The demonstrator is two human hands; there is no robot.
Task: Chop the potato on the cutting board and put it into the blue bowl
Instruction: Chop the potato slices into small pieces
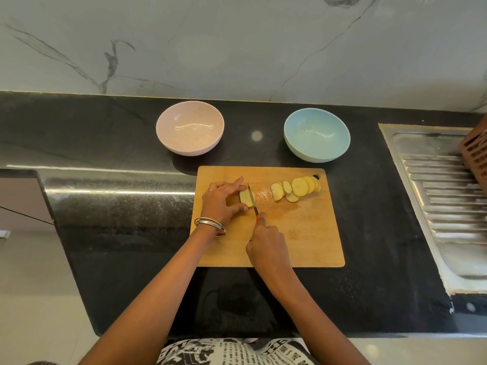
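Two bowls sit mid-frame on our black counter (118, 206): pink bowl (189, 127), blue bowl (316, 134). On the cutting board (303, 233) below, our left hand (222, 202) grips the potato (246, 198); our right hand (266, 245) holds the knife (252, 198). Slices (296, 188) lie near the board's upper-right edge.

Across the top of the frame I see a pale marble backsplash (237, 43) with dark grey veins. Below it my black speckled stone countertop (118, 206) fills the middle, glossy, with streaks of reflected light at the left. At the right edge sits a steel sink drainboard (442, 196) with ridges. The light tiled floor (34, 299) shows at lower left.
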